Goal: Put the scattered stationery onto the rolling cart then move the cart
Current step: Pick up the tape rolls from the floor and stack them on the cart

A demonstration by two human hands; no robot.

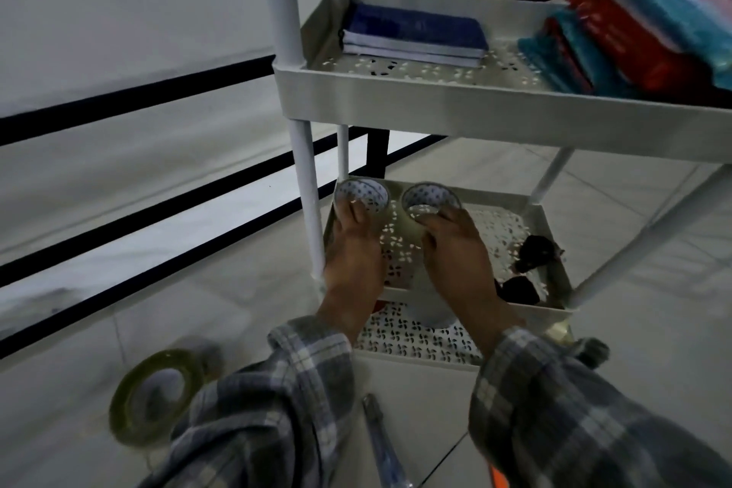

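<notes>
White perforated plastic is forming the rolling cart (435,107), which is filling the centre and right of the frame. Its middle tray (495,196) is sitting in the centre, with the upper shelf's front rim overhanging it and leaving a low gap for the hands. Open room on the middle tray is lying between and behind the hands; black binder clips (534,250) are crowding its right edge. A lower tray (416,341) is showing below the wrists.

Both arms, in plaid sleeves (277,408), are reaching up from the bottom of the frame, palms down. The left hand (352,250) is curling its fingertips over the near rim of one clear tape roll (360,194) in the tray's back left corner. The right hand (459,254) is gripping a second clear tape roll (429,200) just beside it, fingers bent round the near rim. Whether the rolls are touching the tray cannot be told.

A blue notebook (416,32) and red and teal books (633,48) are lying on the upper shelf. On the tiled floor (653,289), another tape roll (154,396) is lying at lower left and a pen (380,436) at bottom centre.
</notes>
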